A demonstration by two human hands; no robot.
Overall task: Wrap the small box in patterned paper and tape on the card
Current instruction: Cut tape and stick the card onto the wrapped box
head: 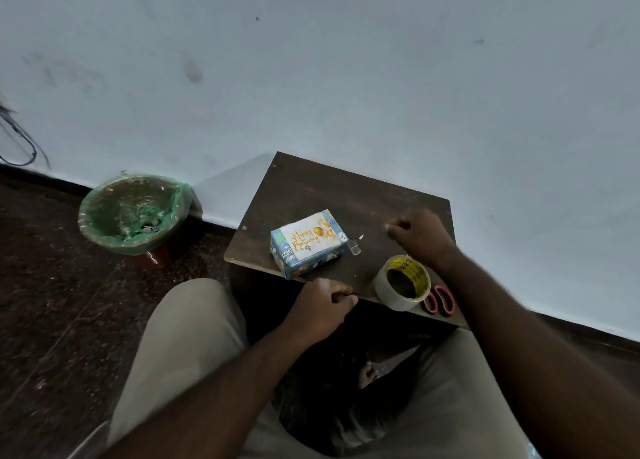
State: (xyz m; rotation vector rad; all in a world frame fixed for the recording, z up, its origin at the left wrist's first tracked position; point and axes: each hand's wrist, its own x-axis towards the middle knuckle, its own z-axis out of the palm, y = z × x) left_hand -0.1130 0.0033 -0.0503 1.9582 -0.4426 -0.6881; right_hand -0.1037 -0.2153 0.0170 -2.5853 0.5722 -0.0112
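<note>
Wrapped box [311, 263], card [306, 238] on top, centre frame on tabletop [311, 188]. Left hand [322, 302] below it, right hand [419, 233] to its right: fingers curled, grip cannot be told. Judgement: steady box, press card's tape edges flat

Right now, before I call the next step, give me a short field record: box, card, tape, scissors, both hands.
box: wrapped in blue patterned paper, on the table, near its front left
card: Happy Birthday, lying on top of the box
tape roll: at the table's front edge, right of the box
scissors: red handles, just right of the roll
left hand: fingers curled, at the near edge; hold unclear
right hand: fingers curled, behind the roll; hold unclear
bin: green-lined, on the floor left
</note>
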